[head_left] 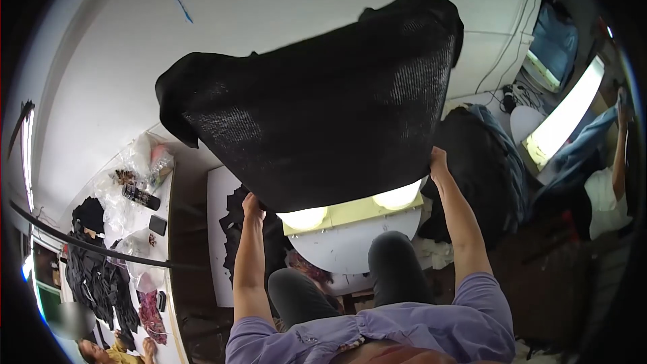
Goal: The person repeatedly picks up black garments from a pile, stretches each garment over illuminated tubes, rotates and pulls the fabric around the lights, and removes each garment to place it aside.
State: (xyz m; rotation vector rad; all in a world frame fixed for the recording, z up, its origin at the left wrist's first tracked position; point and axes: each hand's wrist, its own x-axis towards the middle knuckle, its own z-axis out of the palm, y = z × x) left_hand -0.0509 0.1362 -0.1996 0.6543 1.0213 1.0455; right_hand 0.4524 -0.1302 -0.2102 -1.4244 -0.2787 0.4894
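Note:
A black garment (323,108) with a fine knit-like texture hangs spread out in front of me, its lower edge pulled taut. At the lower left corner, my left hand (253,207) is closed on the edge of the cloth. My right hand (438,162) grips the opposite edge, higher up; most of its fingers are behind the fabric. Just under the garment's edge shows a pale yellow box (350,216) with bright lit patches. The garment covers the rest of this box, which stands on a rounded white tabletop (350,249).
Dark cloth (472,168) is piled to the right. A side table at left carries plastic bags (138,162), a phone (158,225) and black cloth strips (98,283). Another long light (566,118) glows at right, beside a co-worker's arm (620,141). Another person (111,354) sits lower left.

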